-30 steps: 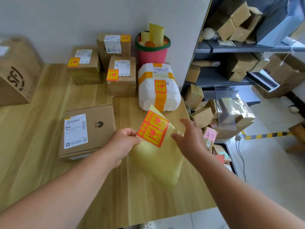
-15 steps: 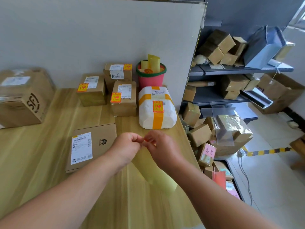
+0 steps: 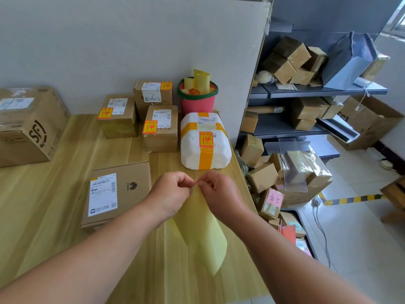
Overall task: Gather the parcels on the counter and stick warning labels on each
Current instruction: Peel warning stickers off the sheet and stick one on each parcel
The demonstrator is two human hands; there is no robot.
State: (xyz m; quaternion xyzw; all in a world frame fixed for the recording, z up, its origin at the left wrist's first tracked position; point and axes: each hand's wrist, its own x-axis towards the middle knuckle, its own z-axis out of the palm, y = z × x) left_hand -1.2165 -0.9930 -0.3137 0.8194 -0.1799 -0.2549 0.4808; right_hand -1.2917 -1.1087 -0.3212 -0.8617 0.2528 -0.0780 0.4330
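Note:
My left hand point(image 3: 169, 194) and my right hand point(image 3: 219, 194) pinch the top edge of a yellow label backing sheet point(image 3: 203, 238) between their fingertips; the sheet hangs down over the wooden counter point(image 3: 54, 216). Its printed side is hidden from me. A flat brown box point(image 3: 133, 194) with a white shipping slip and no orange sticker lies just left of my left hand. Behind stand three small brown boxes point(image 3: 119, 116) point(image 3: 153, 94) point(image 3: 162, 128) and a white foam parcel point(image 3: 205, 141), each with an orange warning label.
A large brown carton point(image 3: 28, 126) sits at the counter's far left. A pink bucket point(image 3: 197, 97) with yellow backing strips stands against the wall. Right of the counter's edge, grey shelves point(image 3: 306, 91) and the floor hold several loose parcels.
One second ago the sheet faced me showing orange labels, held in my left hand. Now both hands have come together, pinching its top edge, and the labels are hidden. The view has tilted up.

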